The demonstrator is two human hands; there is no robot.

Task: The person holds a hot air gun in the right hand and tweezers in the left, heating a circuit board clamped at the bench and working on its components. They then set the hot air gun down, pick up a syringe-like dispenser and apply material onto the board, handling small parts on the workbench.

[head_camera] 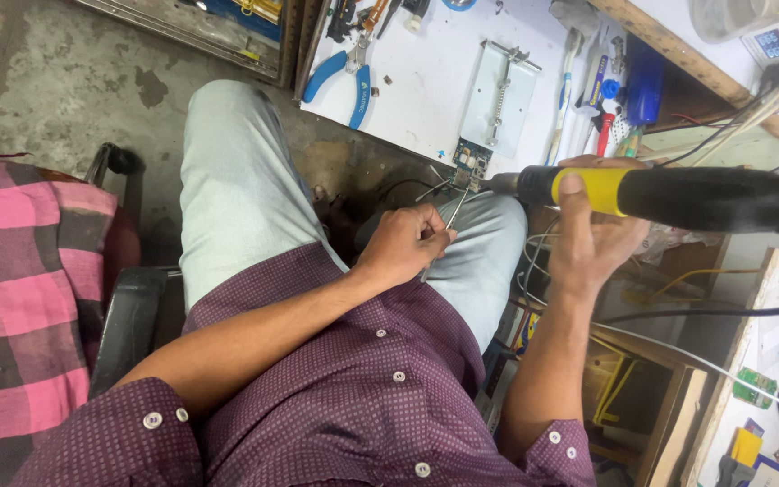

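Purple dotted shirt [362,397] fills the bottom of the view, sleeves rolled, and both forearms reach out over pale trousers [236,189]. Left hand [403,245] is curled shut around thin metal tweezers [451,216], whose tips run up to a small blue circuit board [471,162] at the near edge of the bench. Right hand [592,225] is wrapped around a thick tool [669,194] with a yellow collar and black body, thumb pressed on the yellow band, its metal nozzle pointing straight at that board, almost touching it. The board is small, rectangular, blue with tiny components, and it sits clamped at the end of a pale metal holder [500,95] with a spring along it. All of this lies on a white bench top [426,81], scuffed and marked. Blue-handled pliers [346,79] lie to the left of the holder, and a row of screwdrivers and pens [592,99] lies to the right. Cables [705,316] trail under the right wrist. Rough grey concrete floor [56,81] shows at the left, with a pink checked cloth [20,298] beside the black seat [137,316].
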